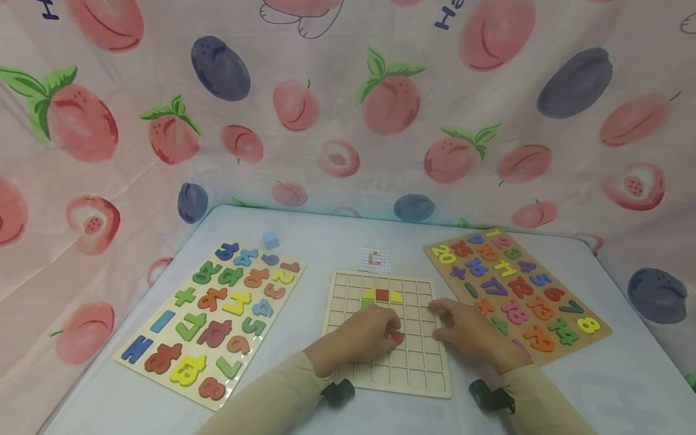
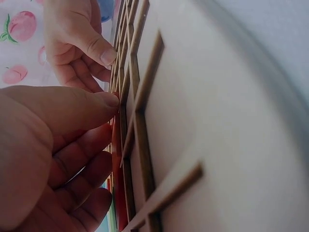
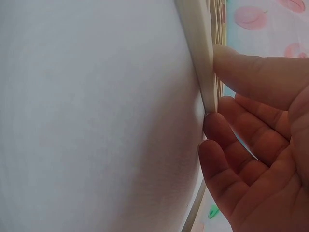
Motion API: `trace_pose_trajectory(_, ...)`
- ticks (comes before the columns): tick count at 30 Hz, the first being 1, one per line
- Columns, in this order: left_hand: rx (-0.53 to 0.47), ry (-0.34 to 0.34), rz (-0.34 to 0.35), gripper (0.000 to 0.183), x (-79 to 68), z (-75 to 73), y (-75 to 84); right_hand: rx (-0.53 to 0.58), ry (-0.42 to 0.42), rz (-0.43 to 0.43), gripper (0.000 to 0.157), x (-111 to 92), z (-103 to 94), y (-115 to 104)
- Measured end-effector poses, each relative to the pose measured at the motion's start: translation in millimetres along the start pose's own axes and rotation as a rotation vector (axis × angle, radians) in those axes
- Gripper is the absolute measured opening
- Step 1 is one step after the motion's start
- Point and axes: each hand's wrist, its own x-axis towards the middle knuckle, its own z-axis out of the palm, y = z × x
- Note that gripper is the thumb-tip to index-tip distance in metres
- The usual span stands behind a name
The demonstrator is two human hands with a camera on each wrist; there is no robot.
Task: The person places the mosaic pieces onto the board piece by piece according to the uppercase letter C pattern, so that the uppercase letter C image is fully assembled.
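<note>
A pale wooden grid board [image 1: 418,380] lies at the middle of the table. My left hand [image 1: 365,335] is over it, thumb and forefinger pinching a red curved-edge piece [image 1: 398,339] low at the grid. On the board, a red square piece [image 1: 382,295] sits between two yellow pieces, the right yellow piece [image 1: 397,296] having a rounded corner. A green piece [image 1: 367,303] shows partly beyond my left hand. At the right edge of the board, my right hand [image 1: 472,331] holds on with its thumb [image 3: 241,67] and curved fingers.
A small pattern card [image 1: 374,260] lies behind the grid board. Number boards flank it: one on the left [image 1: 176,314], another on the right [image 1: 462,266]. A light blue cube [image 1: 270,240] stands at the back left. Fruit-print cloth [image 1: 326,121] hangs behind the table.
</note>
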Motion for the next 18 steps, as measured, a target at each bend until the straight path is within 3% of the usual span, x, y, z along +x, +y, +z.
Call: trace_pose_trajectory(18,-0.016,-0.001,-0.027,0.027,-4.5,-1.1,-2.6,-0.008,-0.004,-0.002,0.053,-0.3,1.2,-0.4)
